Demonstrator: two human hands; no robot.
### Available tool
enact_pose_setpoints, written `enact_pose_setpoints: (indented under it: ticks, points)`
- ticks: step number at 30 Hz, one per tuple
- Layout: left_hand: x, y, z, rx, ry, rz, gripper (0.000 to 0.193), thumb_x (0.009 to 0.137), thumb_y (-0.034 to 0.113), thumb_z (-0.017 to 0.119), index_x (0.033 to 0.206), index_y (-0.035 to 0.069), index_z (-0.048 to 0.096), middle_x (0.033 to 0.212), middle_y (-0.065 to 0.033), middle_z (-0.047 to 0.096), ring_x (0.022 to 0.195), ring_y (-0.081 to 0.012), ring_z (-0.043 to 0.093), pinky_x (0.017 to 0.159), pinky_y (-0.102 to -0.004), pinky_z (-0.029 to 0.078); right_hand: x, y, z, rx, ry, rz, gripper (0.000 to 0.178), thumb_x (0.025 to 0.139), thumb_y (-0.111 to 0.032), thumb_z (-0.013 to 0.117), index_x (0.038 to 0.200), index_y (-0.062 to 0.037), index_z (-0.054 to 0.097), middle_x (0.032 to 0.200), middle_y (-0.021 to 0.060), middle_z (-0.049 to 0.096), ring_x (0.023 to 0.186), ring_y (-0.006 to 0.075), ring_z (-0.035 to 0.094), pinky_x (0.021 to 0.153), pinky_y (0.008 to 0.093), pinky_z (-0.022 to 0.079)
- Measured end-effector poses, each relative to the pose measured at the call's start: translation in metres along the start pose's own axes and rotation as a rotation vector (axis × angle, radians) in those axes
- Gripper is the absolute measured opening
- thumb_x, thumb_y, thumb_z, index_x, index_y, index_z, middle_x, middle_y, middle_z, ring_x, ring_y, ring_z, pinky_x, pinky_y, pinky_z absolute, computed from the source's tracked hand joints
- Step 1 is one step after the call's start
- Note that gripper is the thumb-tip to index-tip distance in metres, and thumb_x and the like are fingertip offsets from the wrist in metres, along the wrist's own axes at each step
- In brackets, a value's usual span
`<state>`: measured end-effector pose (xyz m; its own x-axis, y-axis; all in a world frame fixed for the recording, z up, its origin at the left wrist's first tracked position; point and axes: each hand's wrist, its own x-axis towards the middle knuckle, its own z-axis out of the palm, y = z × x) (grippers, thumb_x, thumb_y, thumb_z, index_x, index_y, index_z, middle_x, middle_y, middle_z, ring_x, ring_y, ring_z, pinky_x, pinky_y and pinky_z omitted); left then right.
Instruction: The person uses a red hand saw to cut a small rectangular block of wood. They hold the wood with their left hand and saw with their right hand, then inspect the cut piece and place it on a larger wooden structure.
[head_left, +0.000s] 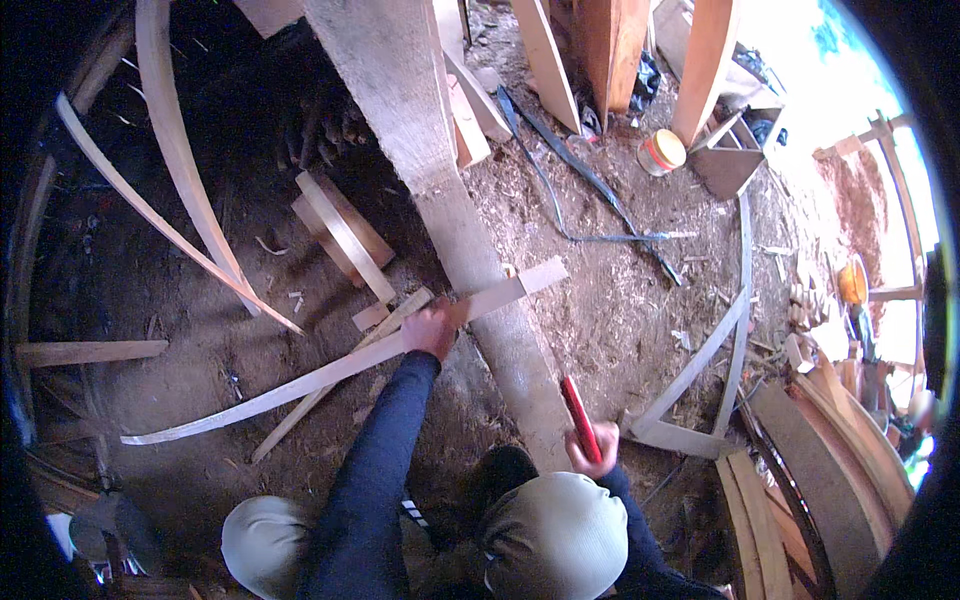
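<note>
My left hand (430,328) is closed around a long pale wooden strip (310,383), close to its right end. That strip lies slantwise across a thick wooden beam (462,235), and its thin left end reaches out low over the floor. A slim red tool (580,418) with a dark strip along it is in my right hand (594,450), pointing up and forward beside the beam's near end. Its exact kind does not show. Under the pale strip, near my left hand, a second narrow stick (340,378) crosses at an angle.
Curved planks (180,150) lean at the left, and a wooden block (345,235) lies beyond my left hand. Dark straps (580,180) lie on the shaving-strewn floor. A tub with a yellow lid (662,152), an open wooden box (730,155), a triangular frame (690,390) and stacked boards (825,450) are rightward.
</note>
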<state>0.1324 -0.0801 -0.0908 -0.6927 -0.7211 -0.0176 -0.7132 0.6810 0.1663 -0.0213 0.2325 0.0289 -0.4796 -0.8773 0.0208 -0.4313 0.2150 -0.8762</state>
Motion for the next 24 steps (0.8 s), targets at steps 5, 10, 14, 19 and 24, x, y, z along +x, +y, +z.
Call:
enact_pose_setpoints:
  ticks: [5, 10, 14, 19, 24]
  points:
    - [-0.007, 0.008, 0.008, -0.036, -0.052, -0.021, 0.024, 0.080, 0.026, 0.056, 0.103, 0.020, 0.060, 0.080, -0.0085, 0.065, 0.065, -0.0288, 0.065, 0.053, -0.0429, 0.051, 0.062, 0.006, 0.026, -0.048, 0.031, -0.134, 0.014, 0.069, -0.013, 0.067, 0.065, -0.0075, 0.055, 0.051, 0.0106, 0.049, 0.042, 0.0240, 0.049, 0.046, 0.0326, 0.041]
    - [0.000, 0.008, -0.014, -0.049, 0.057, -0.051, 0.019, 0.075, 0.024, 0.060, 0.092, 0.016, 0.060, 0.072, -0.0101, 0.065, 0.062, -0.0299, 0.065, 0.053, -0.0442, 0.051, 0.006, -0.001, 0.002, 0.066, 0.008, -0.003, 0.018, 0.069, -0.008, 0.064, 0.056, -0.0088, 0.052, 0.046, 0.0049, 0.046, 0.038, 0.0159, 0.048, 0.042, 0.0285, 0.039]
    - [0.001, 0.002, -0.003, -0.095, 0.060, 0.017, 0.018, 0.073, 0.024, 0.062, 0.087, 0.014, 0.058, 0.069, -0.0121, 0.065, 0.062, -0.0317, 0.065, 0.053, -0.0454, 0.051, 0.028, -0.005, 0.008, -0.018, 0.012, -0.005, 0.014, 0.070, -0.010, 0.064, 0.061, -0.0069, 0.055, 0.049, 0.0087, 0.046, 0.040, 0.0172, 0.048, 0.044, 0.0294, 0.040]
    - [0.003, 0.004, -0.020, -0.090, 0.027, -0.054, 0.019, 0.074, 0.023, 0.060, 0.091, 0.013, 0.059, 0.070, -0.0126, 0.064, 0.063, -0.0326, 0.064, 0.055, -0.0464, 0.051, 0.041, 0.009, 0.021, 0.027, 0.003, -0.001, 0.006, 0.069, -0.010, 0.065, 0.069, -0.0060, 0.060, 0.049, 0.0100, 0.047, 0.041, 0.0170, 0.052, 0.046, 0.0296, 0.043]
    - [0.005, 0.003, -0.006, -0.058, 0.011, -0.046, 0.019, 0.074, 0.021, 0.060, 0.092, 0.013, 0.060, 0.070, -0.0115, 0.065, 0.061, -0.0328, 0.064, 0.055, -0.0459, 0.051, 0.016, 0.000, 0.005, 0.054, -0.021, 0.040, 0.006, 0.068, -0.009, 0.065, 0.067, -0.0063, 0.059, 0.047, 0.0085, 0.047, 0.039, 0.0201, 0.050, 0.045, 0.0293, 0.043]
